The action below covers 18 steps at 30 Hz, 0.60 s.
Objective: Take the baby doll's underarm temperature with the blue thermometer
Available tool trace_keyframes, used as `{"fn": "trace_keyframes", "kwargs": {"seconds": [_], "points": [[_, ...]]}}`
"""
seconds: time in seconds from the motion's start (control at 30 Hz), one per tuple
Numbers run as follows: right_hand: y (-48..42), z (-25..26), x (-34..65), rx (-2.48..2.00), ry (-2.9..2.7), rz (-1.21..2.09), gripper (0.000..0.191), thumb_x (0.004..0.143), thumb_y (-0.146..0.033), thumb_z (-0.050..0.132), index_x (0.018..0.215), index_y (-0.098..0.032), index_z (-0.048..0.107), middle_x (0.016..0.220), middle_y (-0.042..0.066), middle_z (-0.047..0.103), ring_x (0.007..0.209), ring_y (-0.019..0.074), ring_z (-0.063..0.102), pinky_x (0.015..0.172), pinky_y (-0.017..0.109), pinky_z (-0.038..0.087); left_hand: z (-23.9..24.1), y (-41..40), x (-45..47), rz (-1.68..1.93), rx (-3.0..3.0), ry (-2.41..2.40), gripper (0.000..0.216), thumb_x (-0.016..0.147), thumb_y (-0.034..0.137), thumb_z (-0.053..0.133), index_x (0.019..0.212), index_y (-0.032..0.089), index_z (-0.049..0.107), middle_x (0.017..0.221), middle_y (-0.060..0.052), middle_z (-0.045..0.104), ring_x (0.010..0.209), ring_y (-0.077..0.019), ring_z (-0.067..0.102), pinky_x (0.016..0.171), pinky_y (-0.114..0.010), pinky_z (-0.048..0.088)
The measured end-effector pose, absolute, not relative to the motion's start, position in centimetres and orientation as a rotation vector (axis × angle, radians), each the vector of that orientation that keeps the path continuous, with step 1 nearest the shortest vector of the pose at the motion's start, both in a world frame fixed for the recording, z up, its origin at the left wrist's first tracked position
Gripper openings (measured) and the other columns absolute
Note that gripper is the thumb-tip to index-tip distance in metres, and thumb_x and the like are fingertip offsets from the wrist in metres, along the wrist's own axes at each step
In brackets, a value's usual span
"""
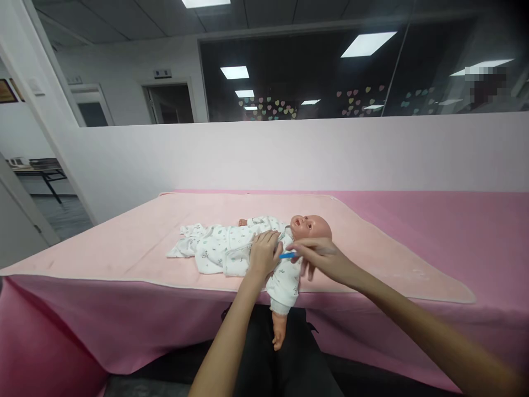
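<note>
A baby doll (312, 227) lies on its back across the table, head to the right, dressed in a white outfit (215, 248) with small prints. Its near arm (279, 331) hangs over the table's front edge. My left hand (264, 253) rests on the doll's chest, fingers stretched over the cloth and the thumb close to a slim blue stick (287, 255). Beside the doll's neck and shoulder, my right hand (318, 256) pinches that stick between thumb and fingers. What the stick is exactly cannot be made out.
A pale pink blanket (136, 237) lies under the doll on a darker pink tablecloth (487, 237) that drapes over the front. A white wall (289, 154) with a window (314, 77) above it runs behind the table. My legs (285, 369) are below the front edge.
</note>
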State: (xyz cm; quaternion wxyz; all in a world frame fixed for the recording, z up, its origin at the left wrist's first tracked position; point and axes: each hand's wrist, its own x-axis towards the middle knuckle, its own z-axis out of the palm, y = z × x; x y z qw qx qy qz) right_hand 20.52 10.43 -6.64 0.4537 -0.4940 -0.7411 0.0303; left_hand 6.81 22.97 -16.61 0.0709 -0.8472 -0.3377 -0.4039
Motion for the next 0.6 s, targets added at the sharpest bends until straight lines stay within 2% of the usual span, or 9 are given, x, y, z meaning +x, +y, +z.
{"fn": "trace_keyframes", "kwargs": {"seconds": [0.07, 0.13, 0.23, 0.3, 0.4, 0.5, 0.6], "points": [[10.0, -9.3, 21.4, -1.218, -1.686, 0.469, 0.036, 0.084, -0.046, 0.041, 0.081, -0.014, 0.058, 0.060, 0.000, 0.063, 0.040, 0.0080, 0.054, 0.037, 0.019, 0.046, -16.7, 22.9, 6.9, -1.222, -2.546, -1.013, 0.027, 0.084, 0.026, 0.042, 0.109, 0.022, 0.053, 0.113, -0.003, 0.058, 0.108, -0.0186, 0.048, 0.099, -0.041, 0.031], [9.9, -11.8, 23.4, -1.268, -1.474, 0.583, 0.031, 0.080, -0.047, 0.048, 0.078, -0.016, 0.053, 0.059, 0.000, 0.060, 0.043, 0.0102, 0.055, 0.040, 0.021, 0.046, -16.7, 22.9, 6.9, -1.234, -2.548, -0.995, 0.027, 0.085, 0.025, 0.041, 0.108, 0.022, 0.053, 0.113, -0.003, 0.058, 0.108, -0.0181, 0.048, 0.097, -0.038, 0.032], [10.1, -15.0, 26.6, -1.474, -1.465, 0.496, 0.031, 0.074, -0.049, 0.055, 0.073, -0.018, 0.054, 0.062, 0.002, 0.060, 0.054, 0.0141, 0.059, 0.048, 0.023, 0.047, -16.8, 22.8, 6.9, -1.253, -2.544, -0.974, 0.027, 0.084, 0.024, 0.042, 0.109, 0.021, 0.053, 0.112, -0.004, 0.058, 0.107, -0.0176, 0.048, 0.095, -0.036, 0.035], [10.3, -16.7, 28.2, -1.618, -1.528, 0.399, 0.030, 0.073, -0.048, 0.056, 0.079, -0.019, 0.059, 0.077, 0.005, 0.065, 0.072, 0.0182, 0.062, 0.061, 0.026, 0.050, -16.8, 22.7, 6.9, -1.257, -2.533, -0.973, 0.027, 0.084, 0.024, 0.042, 0.109, 0.021, 0.053, 0.112, -0.004, 0.058, 0.106, -0.0174, 0.049, 0.094, -0.036, 0.036], [10.2, -18.5, 29.2, -1.704, -1.579, 0.368, 0.031, 0.077, -0.046, 0.050, 0.094, -0.022, 0.062, 0.099, 0.004, 0.065, 0.092, 0.0198, 0.060, 0.077, 0.029, 0.049, -16.7, 22.6, 6.9, -1.229, -2.524, -0.942, 0.029, 0.084, 0.023, 0.040, 0.111, 0.020, 0.052, 0.112, -0.005, 0.057, 0.106, -0.0176, 0.049, 0.094, -0.035, 0.037], [10.0, -19.4, 29.8, -1.708, -1.663, 0.338, 0.033, 0.079, -0.042, 0.047, 0.102, -0.023, 0.061, 0.108, 0.004, 0.062, 0.099, 0.0199, 0.058, 0.084, 0.031, 0.047, -16.7, 22.5, 7.0, -1.148, -2.541, -0.828, 0.034, 0.084, 0.020, 0.037, 0.116, 0.018, 0.048, 0.115, -0.006, 0.056, 0.109, -0.0180, 0.048, 0.093, -0.035, 0.037], [10.0, -19.9, 30.6, -1.686, -1.784, 0.209, 0.031, 0.079, -0.037, 0.046, 0.100, -0.022, 0.063, 0.108, 0.005, 0.062, 0.101, 0.0210, 0.057, 0.087, 0.034, 0.046, -16.6, 22.5, 7.1, -1.082, -2.545, -0.746, 0.037, 0.084, 0.017, 0.036, 0.121, 0.017, 0.044, 0.119, -0.007, 0.053, 0.110, -0.0184, 0.047, 0.092, -0.036, 0.038]]}}
